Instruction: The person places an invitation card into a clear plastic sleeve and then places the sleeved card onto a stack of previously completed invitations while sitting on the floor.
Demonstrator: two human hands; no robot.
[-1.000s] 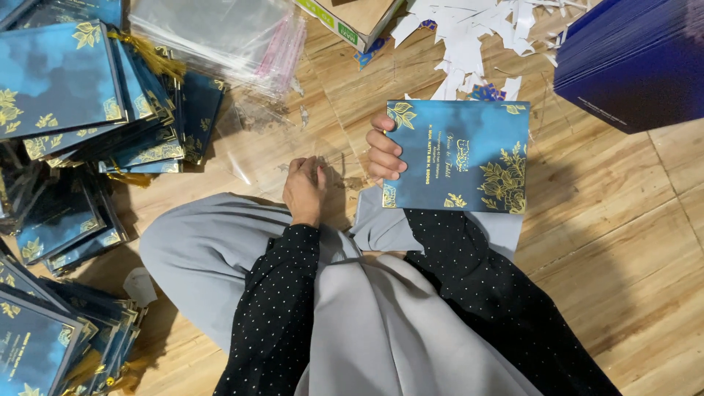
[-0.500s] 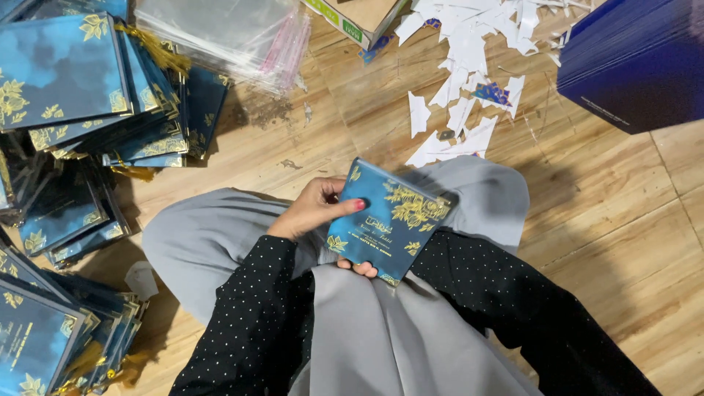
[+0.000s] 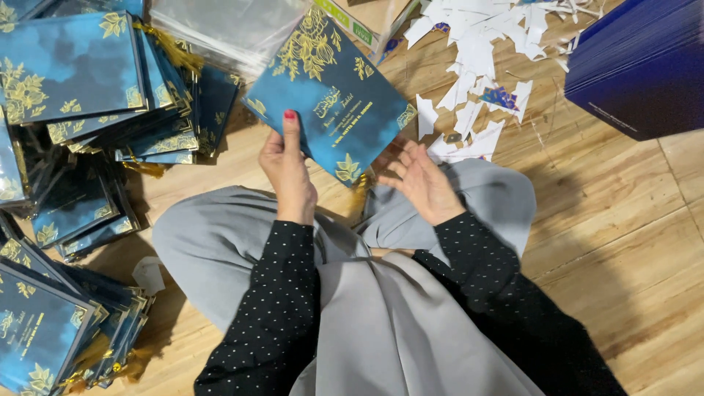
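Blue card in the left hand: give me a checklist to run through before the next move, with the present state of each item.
1. Left hand grips the blue card at its lower left edge, thumb on the front: ok.
2. Right hand free: ok, open, palm up, just below the card's lower corner; whether it touches the card, cannot tell.
3. Card face visible and flat, gold flower print up: ok.
4. Gold tassel hanging below the card, free of fingers: cannot tell.
5. Pile of blue cards on the left within reach: ok, probably.
6. Paper scraps on the wooden floor apart from the card: ok.
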